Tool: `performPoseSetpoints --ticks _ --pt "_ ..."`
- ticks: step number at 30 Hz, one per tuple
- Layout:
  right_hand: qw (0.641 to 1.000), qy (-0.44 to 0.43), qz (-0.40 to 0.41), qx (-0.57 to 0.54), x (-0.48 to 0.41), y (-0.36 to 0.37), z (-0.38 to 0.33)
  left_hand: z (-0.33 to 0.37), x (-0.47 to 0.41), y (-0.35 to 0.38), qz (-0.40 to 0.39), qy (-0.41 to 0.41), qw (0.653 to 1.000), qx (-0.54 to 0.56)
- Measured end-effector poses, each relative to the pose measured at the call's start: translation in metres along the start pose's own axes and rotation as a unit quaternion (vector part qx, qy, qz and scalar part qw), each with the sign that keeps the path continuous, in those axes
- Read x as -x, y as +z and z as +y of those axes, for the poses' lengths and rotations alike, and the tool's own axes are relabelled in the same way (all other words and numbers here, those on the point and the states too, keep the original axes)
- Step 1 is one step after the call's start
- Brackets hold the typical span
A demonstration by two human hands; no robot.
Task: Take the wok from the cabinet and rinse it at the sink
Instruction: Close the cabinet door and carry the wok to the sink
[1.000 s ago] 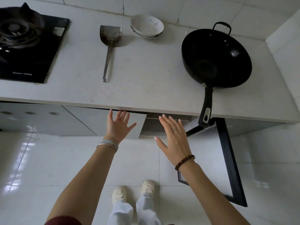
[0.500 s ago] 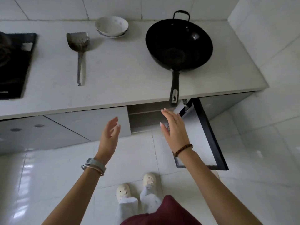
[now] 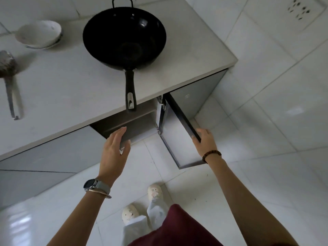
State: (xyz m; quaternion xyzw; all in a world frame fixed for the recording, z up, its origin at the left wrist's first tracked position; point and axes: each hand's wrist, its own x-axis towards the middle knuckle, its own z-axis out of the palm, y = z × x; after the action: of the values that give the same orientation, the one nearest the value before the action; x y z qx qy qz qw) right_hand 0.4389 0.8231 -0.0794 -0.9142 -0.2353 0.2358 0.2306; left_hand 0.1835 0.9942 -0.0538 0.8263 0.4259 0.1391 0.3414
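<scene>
A black wok [image 3: 124, 35] sits on the white countertop [image 3: 71, 82], its long handle pointing toward me past the counter's front edge. Below it the cabinet [image 3: 134, 123] stands open, its inside dark. My right hand [image 3: 204, 142] grips the outer edge of the open right cabinet door [image 3: 177, 132]. My left hand [image 3: 115, 148] rests with spread fingers on the edge of the left cabinet door [image 3: 62, 151]. No sink is in view.
A white bowl [image 3: 39, 34] stands at the back of the counter and a metal spatula [image 3: 10, 82] lies at the left. A wall socket [image 3: 301, 9] is at the upper right. White floor tiles surround my feet [image 3: 142, 201].
The view has swung to the right and tilted. My right hand moved out to the right door's edge and took hold of it. My left hand reached to the left door's edge.
</scene>
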Motion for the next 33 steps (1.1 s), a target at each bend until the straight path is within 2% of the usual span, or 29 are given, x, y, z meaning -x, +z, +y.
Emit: performPoseSetpoints --ticks 5,13,20,23,28,33 --pt "0.995 0.076 -0.061 0.031 -0.011 -0.001 0.029 0.017 -0.010 0.022 -0.018 0.008 1.000 -0.018" --pt "0.985 0.131 -0.085 0.073 -0.024 -0.001 0.029 0.016 -0.009 0.030 -0.017 -0.008 1.000 -0.025" --pt "0.960 0.224 -0.163 -0.046 -0.026 0.020 0.011 -0.005 -0.002 0.016 0.014 -0.018 0.999 -0.023" --pt "0.928 0.262 -0.201 -0.172 -0.019 0.043 -0.005 -0.025 0.006 0.001 0.039 -0.026 0.999 -0.024" --pt "0.874 0.296 -0.252 -0.291 0.001 0.086 -0.070 -0.063 0.017 -0.035 0.074 -0.049 0.996 -0.031" --pt "0.790 0.321 -0.277 -0.443 0.004 0.138 -0.132 -0.104 0.018 -0.081 0.115 -0.084 0.988 -0.054"
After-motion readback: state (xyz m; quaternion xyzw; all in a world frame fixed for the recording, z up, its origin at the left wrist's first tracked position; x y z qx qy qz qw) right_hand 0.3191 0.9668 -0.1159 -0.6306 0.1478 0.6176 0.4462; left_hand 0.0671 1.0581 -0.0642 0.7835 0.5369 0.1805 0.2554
